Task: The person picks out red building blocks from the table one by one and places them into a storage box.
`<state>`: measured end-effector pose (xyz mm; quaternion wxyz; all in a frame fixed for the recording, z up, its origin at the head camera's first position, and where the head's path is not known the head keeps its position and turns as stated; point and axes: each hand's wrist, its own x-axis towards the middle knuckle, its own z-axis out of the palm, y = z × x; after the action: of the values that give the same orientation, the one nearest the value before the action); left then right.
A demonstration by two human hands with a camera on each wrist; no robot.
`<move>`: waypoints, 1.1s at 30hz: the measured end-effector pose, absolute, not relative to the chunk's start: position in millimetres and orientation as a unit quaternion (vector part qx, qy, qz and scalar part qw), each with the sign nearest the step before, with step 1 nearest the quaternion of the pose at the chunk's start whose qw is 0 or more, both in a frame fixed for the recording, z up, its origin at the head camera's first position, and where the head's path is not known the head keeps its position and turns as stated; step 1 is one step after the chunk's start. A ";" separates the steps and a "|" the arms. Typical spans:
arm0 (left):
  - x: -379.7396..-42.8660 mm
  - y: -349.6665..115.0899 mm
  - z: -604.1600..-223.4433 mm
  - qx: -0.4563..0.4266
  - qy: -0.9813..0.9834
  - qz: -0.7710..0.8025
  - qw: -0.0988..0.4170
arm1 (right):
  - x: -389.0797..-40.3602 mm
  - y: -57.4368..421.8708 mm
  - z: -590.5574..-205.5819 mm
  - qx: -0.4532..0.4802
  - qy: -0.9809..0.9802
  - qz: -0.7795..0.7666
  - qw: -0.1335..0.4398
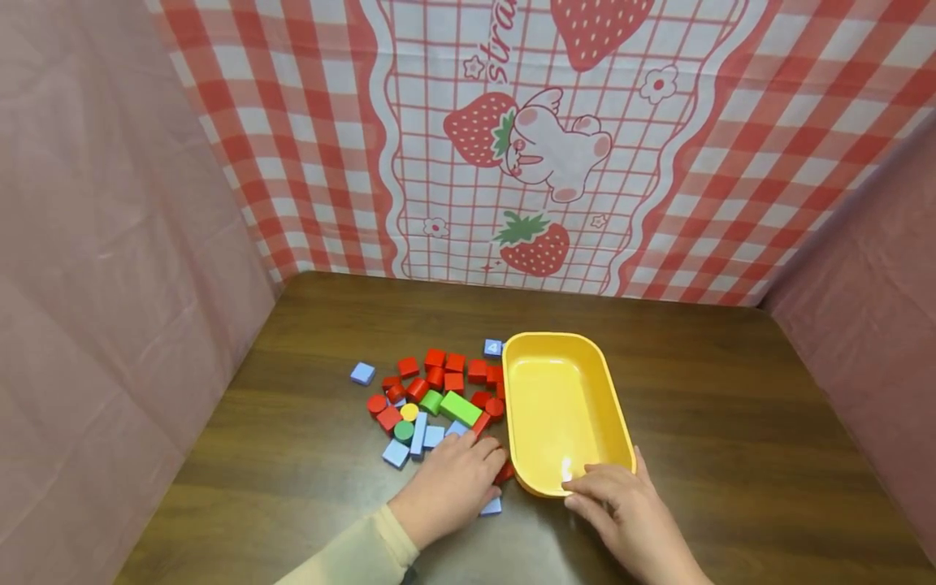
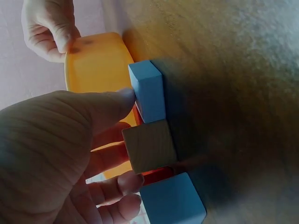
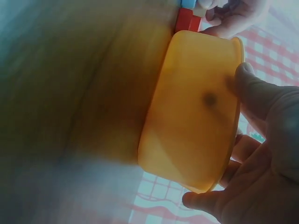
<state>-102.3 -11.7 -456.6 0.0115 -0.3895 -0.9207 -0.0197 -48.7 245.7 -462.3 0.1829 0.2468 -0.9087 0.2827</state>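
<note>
My right hand [image 1: 625, 508] grips the near right corner of an empty yellow plastic tray [image 1: 512, 431], fingers over the rim and thumb at the near edge. In the right wrist view the translucent tray [image 3: 187, 112] stands on the table. My left hand [image 1: 453, 483] reaches over the near right part of a spread of wooden blocks, left of the tray. Its thumb touches a blue block [image 2: 148, 88] in the left wrist view, with relaxed fingers behind a bare-wood block face [image 2: 149, 145] and beside another blue block [image 2: 173, 199]. Some red blocks there are partly hidden.
Several red blocks [image 1: 435, 359] lie at the tray's left side, among green blocks [image 1: 461, 408], a yellow round block [image 1: 409, 413] and blue blocks [image 1: 396, 454]. One blue block [image 1: 362, 374] lies apart at the left. A strawberry-print cloth [image 1: 526, 162] hangs behind the brown table [image 1: 702, 390].
</note>
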 end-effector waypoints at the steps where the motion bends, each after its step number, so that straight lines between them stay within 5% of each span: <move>1: -102.4 -11.7 -457.0 -0.390 -0.921 -0.020 0.012 | -49.0 244.6 -461.8 0.247 -0.909 0.283 0.181; 15: -103.7 -16.6 -458.7 -0.406 -0.911 0.040 0.054 | -61.0 249.9 -449.3 0.267 -0.921 0.219 0.178; 27: -104.6 -19.0 -465.6 -0.418 -0.905 0.054 0.058 | -63.1 267.5 -449.3 0.326 -0.882 0.335 0.058; 33: -106.6 -21.4 -468.4 -0.436 -0.895 0.041 0.082 | -59.9 270.7 -449.2 0.316 -0.881 0.348 0.052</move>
<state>-106.6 -21.4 -468.4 0.0819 -0.4356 -0.8955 0.0408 -59.9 270.7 -449.2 0.0520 0.3163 -0.8809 0.3481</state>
